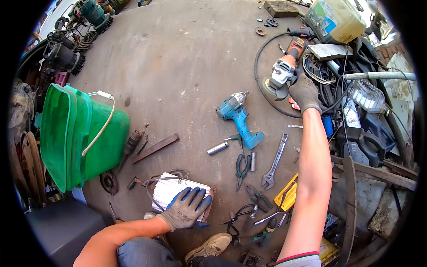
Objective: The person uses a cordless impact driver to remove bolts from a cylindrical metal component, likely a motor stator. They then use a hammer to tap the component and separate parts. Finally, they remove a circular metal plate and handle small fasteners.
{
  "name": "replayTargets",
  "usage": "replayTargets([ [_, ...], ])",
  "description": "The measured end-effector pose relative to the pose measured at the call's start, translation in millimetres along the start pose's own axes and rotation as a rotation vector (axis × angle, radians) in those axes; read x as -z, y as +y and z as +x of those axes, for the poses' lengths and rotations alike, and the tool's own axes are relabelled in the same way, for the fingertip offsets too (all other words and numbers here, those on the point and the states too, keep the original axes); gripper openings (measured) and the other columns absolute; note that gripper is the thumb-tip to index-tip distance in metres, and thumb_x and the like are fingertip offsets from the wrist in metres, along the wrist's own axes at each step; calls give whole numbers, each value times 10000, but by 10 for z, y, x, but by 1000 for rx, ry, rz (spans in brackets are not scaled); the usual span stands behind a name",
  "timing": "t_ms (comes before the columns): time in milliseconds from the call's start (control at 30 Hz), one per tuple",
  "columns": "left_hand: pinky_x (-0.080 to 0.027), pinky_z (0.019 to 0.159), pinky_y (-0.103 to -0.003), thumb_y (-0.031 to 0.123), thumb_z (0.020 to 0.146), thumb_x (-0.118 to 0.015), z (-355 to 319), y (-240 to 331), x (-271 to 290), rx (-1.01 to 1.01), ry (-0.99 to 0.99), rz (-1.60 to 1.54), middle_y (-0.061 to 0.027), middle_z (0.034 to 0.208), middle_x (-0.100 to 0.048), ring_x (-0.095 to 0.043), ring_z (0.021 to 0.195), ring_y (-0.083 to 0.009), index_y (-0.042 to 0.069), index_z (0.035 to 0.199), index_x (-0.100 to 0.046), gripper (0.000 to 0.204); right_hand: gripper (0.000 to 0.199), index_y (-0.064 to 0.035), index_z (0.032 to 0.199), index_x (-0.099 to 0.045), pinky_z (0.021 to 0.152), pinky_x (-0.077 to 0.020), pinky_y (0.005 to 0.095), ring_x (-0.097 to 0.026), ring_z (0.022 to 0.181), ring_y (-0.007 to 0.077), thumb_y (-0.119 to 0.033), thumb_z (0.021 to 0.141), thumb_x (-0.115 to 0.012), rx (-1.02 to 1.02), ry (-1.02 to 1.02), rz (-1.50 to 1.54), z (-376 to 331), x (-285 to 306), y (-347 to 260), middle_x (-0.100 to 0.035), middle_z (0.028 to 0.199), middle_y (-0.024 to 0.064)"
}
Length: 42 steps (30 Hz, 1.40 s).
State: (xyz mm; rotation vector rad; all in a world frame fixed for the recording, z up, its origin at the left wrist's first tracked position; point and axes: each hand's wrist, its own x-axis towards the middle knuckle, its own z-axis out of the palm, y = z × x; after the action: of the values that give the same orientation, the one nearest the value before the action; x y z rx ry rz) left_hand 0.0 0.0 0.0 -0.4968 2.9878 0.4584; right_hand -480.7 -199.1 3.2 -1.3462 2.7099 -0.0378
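Note:
My left hand [186, 207], in a grey glove with blue fingertips, rests with its fingers apart on a white ribbed block [171, 189] beside my shoe. A dark cable loops around the block's far side. Out at the far right, my gloved right hand [305, 92] is closed at the near side of an orange and grey angle grinder [282, 74]; the fingers are partly hidden. The grinder's disc and guard face left, and its black cord curves round on the ground. Between my hands lie a blue impact wrench [240, 119] and an adjustable wrench [275, 161].
A green bucket [106, 129] lies on its side at the left. Pliers [243, 171], a socket [218, 148] and a flat metal bar [155, 147] are scattered about. Along the right are a yellowish jerrycan [334, 21], a black bottle [361, 144] and heaped scrap.

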Motion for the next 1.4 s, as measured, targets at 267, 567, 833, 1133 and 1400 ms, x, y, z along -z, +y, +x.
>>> replayTargets([
  [267,-402,1092,-541,573,736,-734,-33,99,54,51,26,-127,-221,1340,-568,-564,1228,-387,23,1386,-531,875,326,-56,1276,-617,615,-554,270,-679,750,134,-271,1038,-558,-178,-239,1465,-1916,1006,1251,-719,1015,52],
  [567,-456,1101,-451,549,931,-660,-47,-382,103,708,438,-1797,-183,1428,-535,-537,1318,-290,63,1523,-380,815,276,-62,1218,-607,628,-543,281,-659,744,135,-251,1020,-571,-402,-213,1731,-4259,866,1052,-691,987,43],
  [833,-427,1121,-415,505,844,-786,-105,-853,720,208,-254,-2220,-186,1340,-594,-580,1261,-273,-31,1410,-454,847,232,-68,1166,-597,639,-533,290,-641,739,135,-234,1004,-582,-402,-245,1851,-4509,711,916,-666,962,35],
  [1133,-538,1008,-400,287,1001,-606,-490,-530,905,890,29,-2216,-170,1201,-694,-690,1087,-254,-31,1248,-619,403,186,-74,1107,-587,651,-522,300,-621,733,135,-214,985,-595,-409,-295,1910,-4533,594,833,-639,934,26],
  [1400,-545,943,-329,240,1037,-550,-349,-873,810,690,-75,-2127,-88,1090,-722,-683,985,-141,-16,1146,-663,300,148,-79,1055,-577,662,-513,309,-603,728,135,-197,969,-607,-442,-319,1975,-4680,579,787,-614,909,18],
])
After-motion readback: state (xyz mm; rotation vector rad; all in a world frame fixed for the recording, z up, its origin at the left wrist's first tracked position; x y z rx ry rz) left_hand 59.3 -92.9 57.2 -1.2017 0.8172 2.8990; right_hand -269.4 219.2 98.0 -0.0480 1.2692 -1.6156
